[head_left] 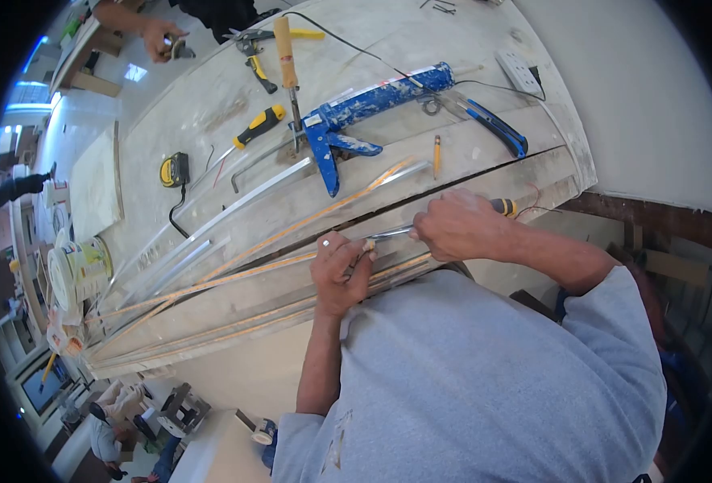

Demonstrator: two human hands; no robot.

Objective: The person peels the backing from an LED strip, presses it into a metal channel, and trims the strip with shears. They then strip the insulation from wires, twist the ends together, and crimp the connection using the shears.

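My left hand [341,270] is closed near the table's front edge, its fingers pinched around the end of a thin orange-edged strip [279,262]. A small pale bit shows at its fingertips. My right hand [462,229] is wrapped around a screwdriver, whose metal shaft [392,234] points left to the left hand's fingertips. Its yellow-and-black handle end [503,207] sticks out behind the fist. More orange-edged strips [251,326] lie along the front edge. Beyond the hands are a pencil [436,157] and a blue caulking gun [372,109].
Tools lie across the table [235,72]: a utility knife [497,129], another screwdriver [259,126], snips [255,60], a wooden-handled tool [285,55] and a tape measure [175,170]. A bucket [78,274] stands left, a power strip [519,72] at back right. Another person's hand [161,40] shows top left.
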